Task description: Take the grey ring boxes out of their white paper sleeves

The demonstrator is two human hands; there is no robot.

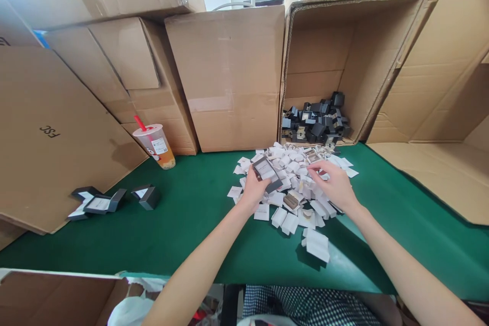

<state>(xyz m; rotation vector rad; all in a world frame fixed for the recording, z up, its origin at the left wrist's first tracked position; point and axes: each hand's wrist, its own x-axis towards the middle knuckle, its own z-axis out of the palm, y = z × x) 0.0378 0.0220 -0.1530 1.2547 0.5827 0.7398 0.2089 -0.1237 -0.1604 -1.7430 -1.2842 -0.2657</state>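
My left hand is closed round a small black box that stands open, with a white printed insert showing inside. My right hand hovers over the pile with thumb and fingertips brought together; whether a small piece is pinched there I cannot make out. Under both hands spreads a heap of folded white card inserts. A brownish-grey piece lies among them, and one white folded insert sits apart near the table's front edge.
Several black boxes are heaped inside an open carton behind the pile. More opened black boxes lie at the left, beside a drink cup with a red straw. Cardboard cartons wall the back of the green table.
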